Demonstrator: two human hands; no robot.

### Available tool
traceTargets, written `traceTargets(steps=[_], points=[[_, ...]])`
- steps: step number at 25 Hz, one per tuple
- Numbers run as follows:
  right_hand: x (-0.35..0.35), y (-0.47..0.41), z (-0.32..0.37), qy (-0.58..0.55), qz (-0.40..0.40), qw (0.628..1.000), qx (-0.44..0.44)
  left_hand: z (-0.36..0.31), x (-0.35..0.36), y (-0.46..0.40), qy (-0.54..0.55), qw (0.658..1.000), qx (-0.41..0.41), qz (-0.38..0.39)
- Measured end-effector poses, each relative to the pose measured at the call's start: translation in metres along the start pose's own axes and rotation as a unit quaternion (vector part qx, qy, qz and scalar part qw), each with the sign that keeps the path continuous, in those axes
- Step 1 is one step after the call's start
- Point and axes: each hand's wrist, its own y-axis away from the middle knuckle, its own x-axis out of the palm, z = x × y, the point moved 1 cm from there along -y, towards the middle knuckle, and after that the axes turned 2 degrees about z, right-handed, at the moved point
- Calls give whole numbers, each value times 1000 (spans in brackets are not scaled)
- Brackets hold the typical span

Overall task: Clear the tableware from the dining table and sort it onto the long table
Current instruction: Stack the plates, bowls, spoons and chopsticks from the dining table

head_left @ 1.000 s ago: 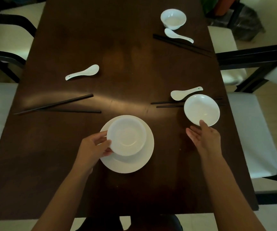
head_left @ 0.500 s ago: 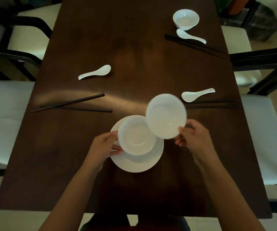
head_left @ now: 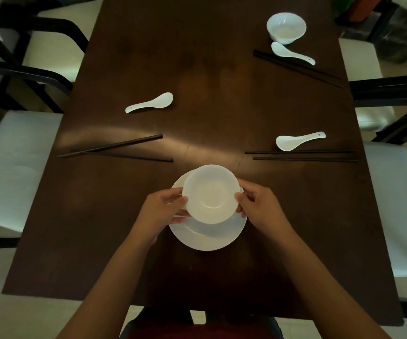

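A white bowl (head_left: 209,194) sits on top of a stack over a white plate (head_left: 209,237) near the front of the dark dining table (head_left: 209,94). The bowl beneath it is hidden. My left hand (head_left: 165,211) grips the stack's left side, fingers on the bowl rim. My right hand (head_left: 258,209) holds the top bowl's right rim. Another white bowl (head_left: 286,27) stands at the far right. White spoons lie at the left (head_left: 151,103), the right (head_left: 298,141) and the far right (head_left: 291,53).
Black chopstick pairs lie at the left (head_left: 114,150), at the right (head_left: 302,155) and at the far right (head_left: 298,68). Chairs with pale seats stand on both sides, left (head_left: 13,162) and right (head_left: 398,204). The table's near edge is just below my forearms.
My right hand lifted the white bowl from the table's right side, carried it left and set it into the bowl that my left hand holds on the plate.
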Motion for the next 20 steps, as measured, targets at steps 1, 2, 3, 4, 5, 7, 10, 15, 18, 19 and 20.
traceTargets(steps=[1,2,3,4,5,7,10,15,18,19,20], points=[[-1,-1,0,10,-5,1000,1,0,0,1,-8,1000,9,1],[-3,-2,-1,21,-13,1000,7,0,1,2,-14,1000,14,0],[-5,-3,-1,29,-19,999,18,0,1,3,-16,1000,17,-3],[-7,-4,-2,22,-18,999,34,-1,1,3,-17,1000,20,-5],[-8,-6,-2,-12,-11,998,54,-2,1,4,-18,1000,21,-8],[-6,-7,-1,-109,0,990,88,-3,1,4,-33,999,22,-11],[-2,-9,0,-144,-17,984,99,-4,0,5,-47,999,15,-10],[-1,-11,3,-153,-23,980,123,-8,-4,5,-53,999,-1,8],[-2,-9,6,-152,-23,978,144,-11,-7,3,-56,998,-19,30],[-2,-7,7,-150,-25,977,151,-12,-8,3,-63,997,-27,40],[-1,-5,7,-150,-27,975,160,-13,-10,2,-72,996,-35,50]])
